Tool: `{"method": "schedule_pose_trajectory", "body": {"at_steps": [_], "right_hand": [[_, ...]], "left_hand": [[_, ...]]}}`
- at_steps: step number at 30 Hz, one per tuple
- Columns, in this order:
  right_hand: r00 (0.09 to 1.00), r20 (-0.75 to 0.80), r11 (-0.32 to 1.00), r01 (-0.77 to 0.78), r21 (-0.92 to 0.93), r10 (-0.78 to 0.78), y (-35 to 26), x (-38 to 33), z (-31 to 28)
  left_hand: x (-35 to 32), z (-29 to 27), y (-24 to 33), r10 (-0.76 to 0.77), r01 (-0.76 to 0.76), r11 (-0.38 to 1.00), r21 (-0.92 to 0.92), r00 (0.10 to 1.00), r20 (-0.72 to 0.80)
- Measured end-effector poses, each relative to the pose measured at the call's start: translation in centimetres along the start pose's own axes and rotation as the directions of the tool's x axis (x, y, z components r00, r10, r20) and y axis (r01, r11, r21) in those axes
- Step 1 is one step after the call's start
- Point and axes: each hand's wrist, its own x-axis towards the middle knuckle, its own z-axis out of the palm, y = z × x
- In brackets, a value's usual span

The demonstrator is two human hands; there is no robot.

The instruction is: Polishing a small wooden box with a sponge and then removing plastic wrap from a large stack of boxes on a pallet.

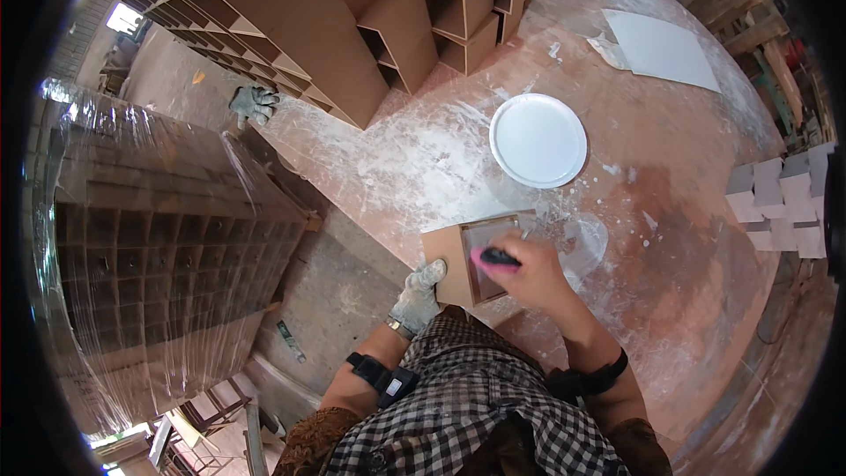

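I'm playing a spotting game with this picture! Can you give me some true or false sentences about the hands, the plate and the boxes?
1. The left hand wears a glove. True.
2. The right hand wears a glove too. False: it is bare and holds a pink tool.
3. The plate is white and round. True.
4. The plate sits on top of the small box. False: it lies apart from the box, farther out on the table.
5. A spare glove lies near the table's far left edge. True.
6. The big stack on the left is wrapped in red cloth. False: it is wrapped in clear film.
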Motion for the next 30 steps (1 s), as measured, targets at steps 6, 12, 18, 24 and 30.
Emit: {"method": "schedule_pose_trajectory", "body": {"at_steps": [6,12,18,24,30], "right_hand": [[0.934,-0.309,0.982,-0.19,0.003,0.181,-1.4,2.3,2.4],[0.99,-0.1,0.969,-0.07,0.237,0.096,-0.6,2.5,2.0],[0.94,0.256,0.974,0.218,0.058,-0.225,-1.6,-0.3,0.0],[0.96,0.22,0.985,0.173,0.008,-0.171,-1.5,0.2,-0.9],[0.98,-0.182,0.991,0.062,-0.118,-0.083,-1.0,3.5,2.5]], "left_hand": [[0.4,-0.4,0.4,-0.006,0.007,0.998,0.064,1.0,-0.021],[1.1,-2.5,0.3,-0.022,0.02,1.0,0.019,0.996,0.087],[1.1,-3.0,0.1,-0.098,0.099,0.989,-0.109,0.995,0.007],[1.5,-1.8,0.7,-0.043,0.042,0.999,0.015,0.998,0.054],[0.8,-2.5,0.2,0.074,-0.049,0.974,0.222,0.992,-0.106]]}}
